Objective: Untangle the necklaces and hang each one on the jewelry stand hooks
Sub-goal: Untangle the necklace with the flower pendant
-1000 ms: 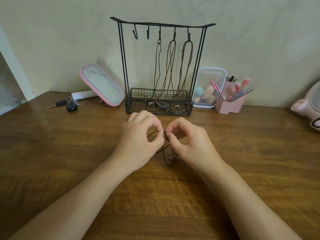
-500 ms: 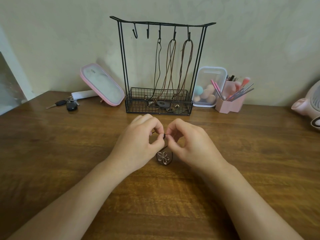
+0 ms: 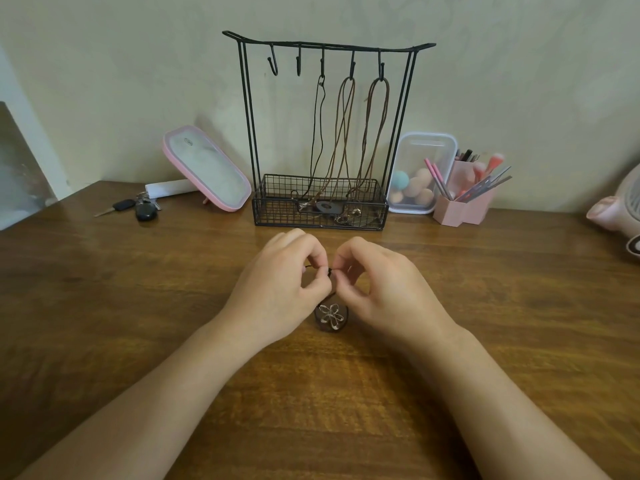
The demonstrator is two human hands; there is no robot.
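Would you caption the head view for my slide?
Left hand and right hand pinch a dark cord necklace with flower pendant before jewelry stand, two hooks empty.

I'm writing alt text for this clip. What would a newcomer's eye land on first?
The left hand and right hand meet at the middle of the table, pinching a dark cord close to its flower pendant. Behind them, against the wall, is a black wire jewelry stand, with three necklaces hanging from its right-hand hooks and two left hooks bare.
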